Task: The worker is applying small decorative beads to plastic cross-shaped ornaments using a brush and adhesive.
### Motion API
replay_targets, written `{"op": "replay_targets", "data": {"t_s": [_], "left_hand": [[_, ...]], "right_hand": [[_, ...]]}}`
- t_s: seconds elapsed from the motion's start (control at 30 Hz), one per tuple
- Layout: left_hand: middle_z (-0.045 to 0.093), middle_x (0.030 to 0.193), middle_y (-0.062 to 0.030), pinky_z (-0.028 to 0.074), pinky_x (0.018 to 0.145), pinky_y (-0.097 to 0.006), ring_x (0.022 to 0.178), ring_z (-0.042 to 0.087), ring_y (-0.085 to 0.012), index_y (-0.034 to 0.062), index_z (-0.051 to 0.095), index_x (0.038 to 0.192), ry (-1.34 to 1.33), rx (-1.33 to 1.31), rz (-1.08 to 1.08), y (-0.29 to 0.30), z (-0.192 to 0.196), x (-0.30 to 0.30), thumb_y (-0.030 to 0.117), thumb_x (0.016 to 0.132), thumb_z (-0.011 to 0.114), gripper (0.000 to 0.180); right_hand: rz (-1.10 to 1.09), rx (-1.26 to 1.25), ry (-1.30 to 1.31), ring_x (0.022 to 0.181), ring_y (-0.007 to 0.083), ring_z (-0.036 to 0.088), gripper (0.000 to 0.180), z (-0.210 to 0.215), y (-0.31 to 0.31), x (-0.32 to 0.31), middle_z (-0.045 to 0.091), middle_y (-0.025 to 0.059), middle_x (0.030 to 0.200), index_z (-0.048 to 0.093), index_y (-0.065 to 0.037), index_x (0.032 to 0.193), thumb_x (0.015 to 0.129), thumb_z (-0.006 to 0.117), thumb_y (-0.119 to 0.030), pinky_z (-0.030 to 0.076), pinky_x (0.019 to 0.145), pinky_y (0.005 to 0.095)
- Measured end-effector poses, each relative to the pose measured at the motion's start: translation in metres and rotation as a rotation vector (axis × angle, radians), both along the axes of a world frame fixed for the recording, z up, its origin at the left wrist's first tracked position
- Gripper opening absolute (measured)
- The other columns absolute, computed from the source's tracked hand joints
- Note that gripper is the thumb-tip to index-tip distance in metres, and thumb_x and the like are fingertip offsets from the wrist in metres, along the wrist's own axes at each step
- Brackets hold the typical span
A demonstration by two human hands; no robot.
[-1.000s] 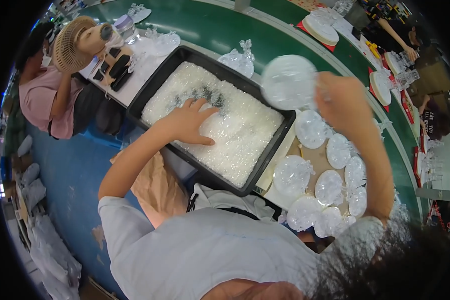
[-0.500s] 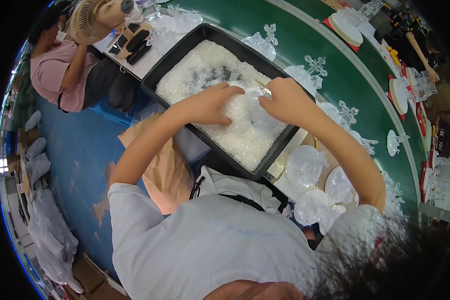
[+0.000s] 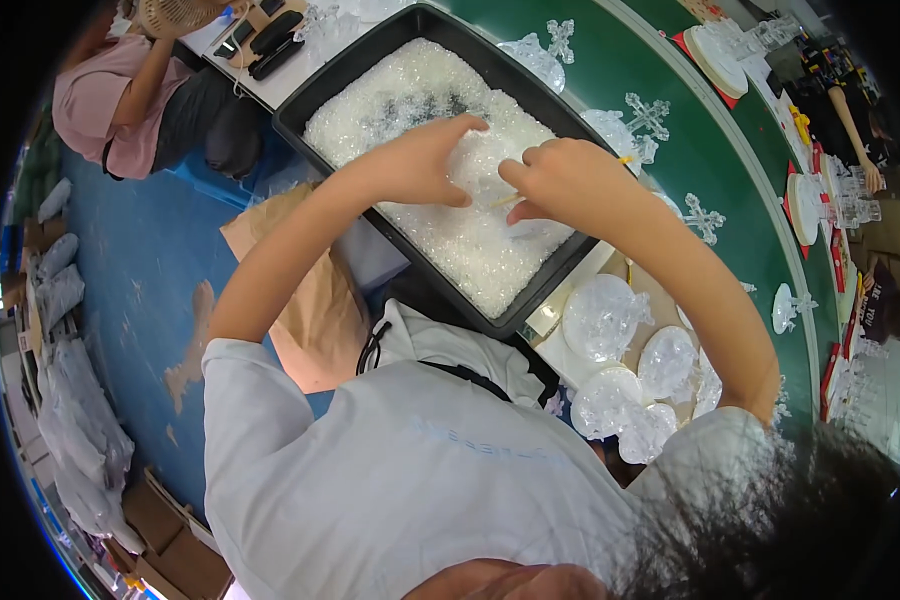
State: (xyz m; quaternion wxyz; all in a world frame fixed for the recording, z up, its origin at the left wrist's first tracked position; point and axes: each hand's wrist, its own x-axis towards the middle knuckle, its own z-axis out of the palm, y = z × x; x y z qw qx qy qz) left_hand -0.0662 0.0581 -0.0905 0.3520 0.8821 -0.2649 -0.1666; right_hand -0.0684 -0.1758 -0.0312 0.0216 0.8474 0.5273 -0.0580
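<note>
A black rectangular tray [image 3: 370, 75] holds a thick layer of small clear-white beads [image 3: 420, 70]. Over the beads, my left hand [image 3: 420, 160] curves its thumb and fingers round the edge of a clear round piece [image 3: 485, 165], partly hidden by beads and glare. Just to its right, my right hand [image 3: 565, 185] pinches a thin, pale stick [image 3: 503, 201] whose end points down toward that piece. The stick's full shape is hidden behind the fingers.
Several clear discs with ornaments [image 3: 605, 315] stand right of the tray, and clear crosses [image 3: 648, 117] line the green table [image 3: 710, 150]. A brown paper bag [image 3: 315, 310] stands left of my lap. Seated at left is a person in pink [image 3: 120, 95]; a fan [image 3: 175, 12] is beside them.
The whole view has shifted, so the tray sits higher in the picture. My right hand has turned and come lower and closer to my left, its stick now pointing down-left. My left hand keeps its curved grip.
</note>
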Motion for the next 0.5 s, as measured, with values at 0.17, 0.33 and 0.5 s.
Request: {"op": "replay_targets", "data": {"t_s": [0.17,0.33,0.5], "left_hand": [[0.058,0.12,-0.0237,0.047,0.091,-0.042,0.111,0.057,-0.0371,0.002,0.044,0.135,0.033,0.506,-0.025,0.002,0.005,-0.019,0.026,0.066,0.082,0.082],[0.064,0.1,-0.027,0.05,0.087,-0.043,0.099,0.063,-0.0401,-0.0041,0.053,0.121,0.003,0.059,0.144,-0.007,0.0,-0.031,0.028,0.066,0.081,0.07],[0.067,0.096,-0.02,0.052,0.08,-0.039,0.087,0.066,-0.0348,-0.0037,0.06,0.113,-0.022,0.272,-0.128,-0.003,-0.011,-0.033,0.027,0.075,0.077,0.051]], "right_hand": [[-0.08,0.051,0.126,0.067,0.0378,0.063,0.042,0.003,0.006,0.0,0.061,0.0153,0.065,0.05,-0.008,0.113,0.082,0.072,-0.026,0.051,0.06,0.0445],[-0.322,0.241,0.14,0.066,0.0407,0.064,0.054,-0.012,0.021,-0.01,0.063,0.0185,0.066,0.043,-0.011,0.132,0.084,0.067,-0.014,0.05,0.061,0.0484],[-0.451,0.396,0.31,0.067,0.0375,0.067,0.049,-0.014,0.022,-0.004,0.066,0.0211,0.072,0.047,-0.009,0.133,0.086,0.062,-0.011,0.052,0.063,0.0447]]}}
